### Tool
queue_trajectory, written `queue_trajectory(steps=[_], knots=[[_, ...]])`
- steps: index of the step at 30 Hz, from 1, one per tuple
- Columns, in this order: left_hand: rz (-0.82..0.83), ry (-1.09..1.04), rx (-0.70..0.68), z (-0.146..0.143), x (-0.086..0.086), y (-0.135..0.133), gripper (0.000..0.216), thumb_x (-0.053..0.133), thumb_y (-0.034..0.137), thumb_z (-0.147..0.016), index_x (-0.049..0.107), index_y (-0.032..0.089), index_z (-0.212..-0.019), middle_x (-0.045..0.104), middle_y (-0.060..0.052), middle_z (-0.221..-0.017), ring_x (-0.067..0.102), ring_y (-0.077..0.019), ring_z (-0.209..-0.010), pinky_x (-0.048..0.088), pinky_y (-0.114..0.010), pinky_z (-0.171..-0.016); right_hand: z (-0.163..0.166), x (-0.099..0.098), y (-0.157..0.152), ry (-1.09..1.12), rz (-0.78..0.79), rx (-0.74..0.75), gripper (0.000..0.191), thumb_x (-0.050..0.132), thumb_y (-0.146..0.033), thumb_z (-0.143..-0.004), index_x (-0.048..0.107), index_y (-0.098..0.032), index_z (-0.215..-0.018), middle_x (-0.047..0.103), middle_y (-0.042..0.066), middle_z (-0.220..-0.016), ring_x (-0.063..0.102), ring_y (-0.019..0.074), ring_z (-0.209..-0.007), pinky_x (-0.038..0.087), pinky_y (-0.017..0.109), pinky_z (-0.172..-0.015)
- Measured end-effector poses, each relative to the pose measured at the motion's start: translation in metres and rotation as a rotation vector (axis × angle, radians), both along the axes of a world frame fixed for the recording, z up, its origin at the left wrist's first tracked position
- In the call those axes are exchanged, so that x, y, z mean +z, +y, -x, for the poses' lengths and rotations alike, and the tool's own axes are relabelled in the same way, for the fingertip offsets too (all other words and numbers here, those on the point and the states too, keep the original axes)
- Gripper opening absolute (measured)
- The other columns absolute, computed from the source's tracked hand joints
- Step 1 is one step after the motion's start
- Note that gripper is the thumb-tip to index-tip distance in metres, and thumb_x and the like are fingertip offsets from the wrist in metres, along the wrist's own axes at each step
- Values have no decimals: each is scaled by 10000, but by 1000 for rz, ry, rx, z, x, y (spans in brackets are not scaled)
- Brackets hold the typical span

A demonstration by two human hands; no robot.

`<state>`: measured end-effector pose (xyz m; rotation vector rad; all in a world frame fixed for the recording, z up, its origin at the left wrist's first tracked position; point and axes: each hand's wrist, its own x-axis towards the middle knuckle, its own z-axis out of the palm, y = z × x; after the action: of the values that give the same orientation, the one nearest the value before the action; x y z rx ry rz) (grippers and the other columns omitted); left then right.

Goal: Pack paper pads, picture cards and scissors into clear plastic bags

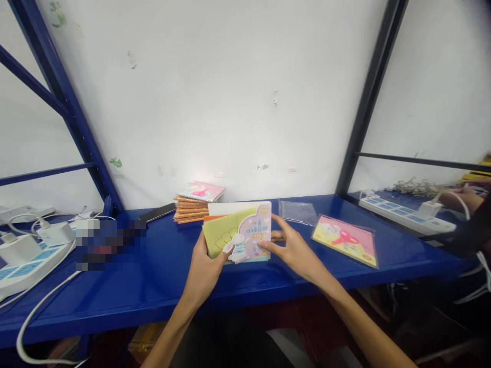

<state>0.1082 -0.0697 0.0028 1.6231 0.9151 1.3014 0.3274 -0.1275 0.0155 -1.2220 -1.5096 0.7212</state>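
Note:
Above the front part of the blue table I hold a stack of paper-cutting sheets (226,230), yellow-green with orange, white and blue edges showing. A lilac cover card with a white rabbit (255,232) lies over its front. My left hand (207,260) grips the stack's left side, thumb on the front. My right hand (289,248) pinches the right edge of the card and sheets between thumb and fingers. Right of my hands lies a pink and yellow pack with a scissors picture (345,239) in a clear sleeve. Behind it is another clear plastic sleeve (298,212).
A pile of packs (192,209) stands by the wall, left of centre. A dark phone (158,212) lies beside it. White power strips with plugs (34,255) and cables sit at the left; another strip (406,214) is at the right, near another person's hand (460,200).

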Motion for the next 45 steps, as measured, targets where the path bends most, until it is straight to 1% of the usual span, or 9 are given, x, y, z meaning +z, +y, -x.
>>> queue_trajectory(steps=[3, 7, 12, 15, 21, 27, 32, 40, 45], knots=[[-45, 93, 3, 5, -9, 10, 586, 734, 444, -816, 558, 188, -1312, 673, -111, -1331, 650, -298, -1222, 525, -386, -1035, -1, -9, 13, -28, -50, 95, 323, 687, -385, -903, 714, -213, -1176, 785, 79, -1149, 731, 299, -1071, 567, 477, -962], [-94, 116, 122, 11, -12, 13, 534, 657, 485, -854, 507, 210, -1287, 575, -131, -1385, 579, -305, -1312, 498, -387, -1065, -5, -19, 17, -11, -24, 134, 365, 686, -387, -914, 706, -204, -1229, 770, 75, -1206, 728, 294, -1093, 569, 486, -982], [29, -97, -38, 5, -6, 3, 652, 684, 473, -848, 306, 261, -1335, 610, -115, -1374, 643, -286, -1240, 572, -376, -957, -1, -14, 13, -90, -23, 166, 345, 694, -379, -910, 725, -221, -1215, 761, 64, -1231, 716, 295, -1124, 558, 458, -990], [29, -40, -35, 1, -6, 3, 685, 740, 456, -820, 355, 248, -1347, 638, -109, -1359, 667, -272, -1207, 567, -358, -963, 3, -7, 12, -113, -3, 146, 381, 727, -385, -885, 696, -225, -1230, 750, 71, -1247, 707, 293, -1137, 557, 443, -986], [-1, 29, -33, -1, -10, 8, 669, 715, 446, -861, 411, 230, -1416, 659, -97, -1366, 660, -262, -1221, 545, -337, -985, 12, 7, 15, 90, -274, -36, 592, 613, -431, -973, 371, -317, -1501, 660, 75, -1330, 658, 226, -1183, 528, 396, -1013], [27, 11, -66, -2, -6, 1, 611, 723, 425, -859, 443, 213, -1359, 674, -112, -1339, 674, -265, -1195, 541, -351, -989, 35, 2, 24, -167, -535, -330, 220, 613, -345, -971, 690, -286, -1169, 569, 83, -1365, 547, 270, -1294, 430, 441, -1099], [30, 0, -93, -6, -5, -3, 653, 812, 370, -767, 469, 222, -1303, 688, -102, -1316, 659, -273, -1216, 542, -368, -982, 45, -9, 31, -77, -635, -409, 164, 631, -330, -958, 662, -258, -1103, 631, 84, -1246, 599, 262, -1205, 462, 426, -1051], [-72, 78, 116, -11, -16, 4, 557, 804, 340, -773, 589, 187, -1263, 728, -108, -1238, 693, -290, -1119, 527, -424, -981, 39, 0, 21, 75, -350, -136, 375, 371, -475, -1072, 487, -306, -1386, 726, 26, -1094, 702, 216, -956, 545, 352, -860], [94, 20, 31, -10, -14, 5, 519, 832, 366, -735, 658, 119, -1157, 741, -170, -1230, 716, -323, -1094, 562, -450, -953, -29, 29, 39, -346, -48, -302, 518, 190, -483, -1101, 648, -286, -1240, 707, 29, -1231, 687, 203, -1059, 544, 334, -913]])
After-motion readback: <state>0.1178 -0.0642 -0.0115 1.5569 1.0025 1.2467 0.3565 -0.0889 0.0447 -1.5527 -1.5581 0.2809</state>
